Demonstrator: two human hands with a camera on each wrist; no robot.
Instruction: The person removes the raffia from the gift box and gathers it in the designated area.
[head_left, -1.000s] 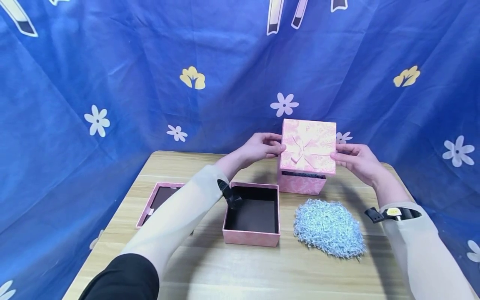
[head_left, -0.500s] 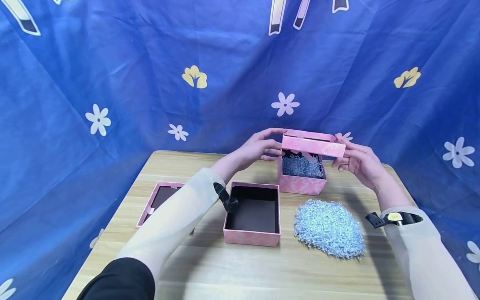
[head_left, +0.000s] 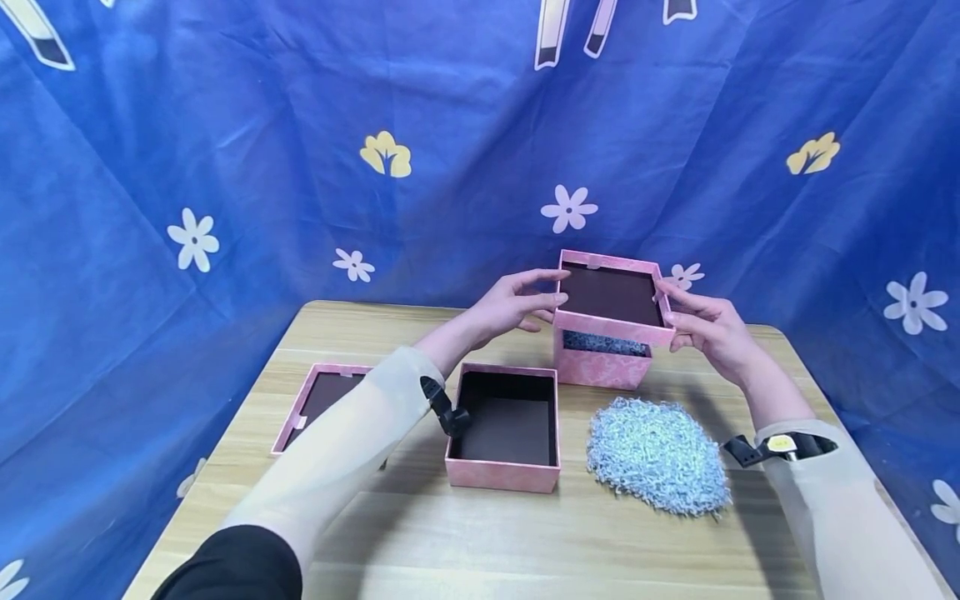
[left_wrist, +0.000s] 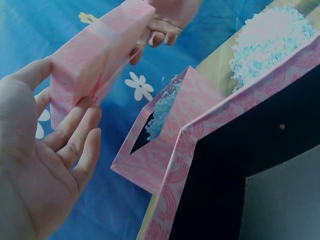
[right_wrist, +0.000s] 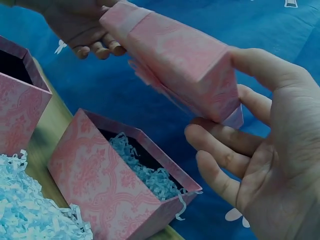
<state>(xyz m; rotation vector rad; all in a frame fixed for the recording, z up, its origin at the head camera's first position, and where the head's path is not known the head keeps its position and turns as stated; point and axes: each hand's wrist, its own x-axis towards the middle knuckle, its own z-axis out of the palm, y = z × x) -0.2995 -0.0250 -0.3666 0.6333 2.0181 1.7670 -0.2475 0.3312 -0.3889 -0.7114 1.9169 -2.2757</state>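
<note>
A pink box lid (head_left: 611, 293), its dark inside facing up toward the head camera, is held above a pink box (head_left: 603, 367) with blue paper shreds (head_left: 600, 342) in it. My left hand (head_left: 501, 312) grips the lid's left side, and my right hand (head_left: 712, 333) grips its right side. In the left wrist view the lid (left_wrist: 95, 57) is tilted between both hands, with fingers of the left hand (left_wrist: 50, 145) curled against its edge. The right wrist view shows the lid (right_wrist: 175, 55) pinched at one end by the right hand (right_wrist: 265, 135); a ribbon hangs under it.
An empty pink box (head_left: 504, 476) with a black inside stands front left of the filled one. Right of it lies a heap of blue paper shreds (head_left: 658, 457). Another lid (head_left: 330, 392), dark side up, is partly behind my left sleeve. A blue curtain (head_left: 450, 125) hangs behind the table.
The lid has turned over in both hands: its bow side faced the head camera a second ago, and its dark inside faces it now. The boxes and the shred heap have stayed put.
</note>
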